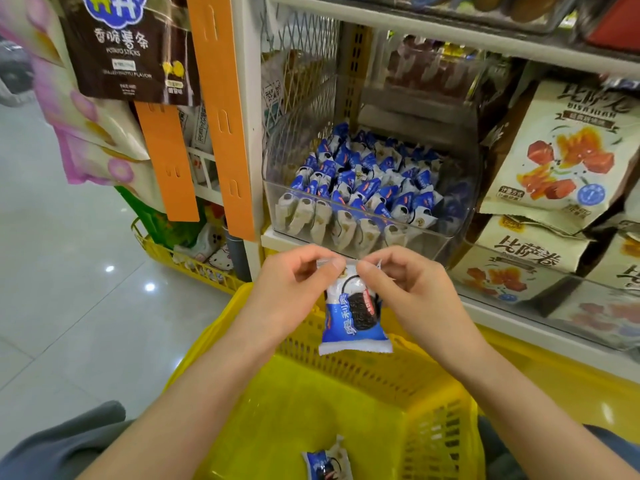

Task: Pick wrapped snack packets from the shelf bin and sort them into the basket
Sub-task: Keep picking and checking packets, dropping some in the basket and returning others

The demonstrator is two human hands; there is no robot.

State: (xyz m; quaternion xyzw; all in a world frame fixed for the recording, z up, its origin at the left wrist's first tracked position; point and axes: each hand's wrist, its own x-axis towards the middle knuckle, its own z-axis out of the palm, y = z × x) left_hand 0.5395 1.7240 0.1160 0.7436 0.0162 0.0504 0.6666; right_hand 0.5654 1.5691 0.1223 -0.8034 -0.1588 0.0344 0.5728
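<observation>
1. Blue-and-white wrapped snack packet (353, 317) hangs over yellow plastic basket (363, 372), pinched by left hand (291, 289) and right hand (412, 292).
2. Second packet (327, 462) lies inside.
3. Clear plastic shelf bin (464, 202) stands behind, beige snack pouches (561, 150) beside it.

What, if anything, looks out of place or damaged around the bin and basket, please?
Nothing looks damaged or spilled. The left hand and right hand pinch the top seam of an intact packet hanging over the basket. The only untidiness is in the clear bin, where packets lie heaped behind a neat front row.
</observation>
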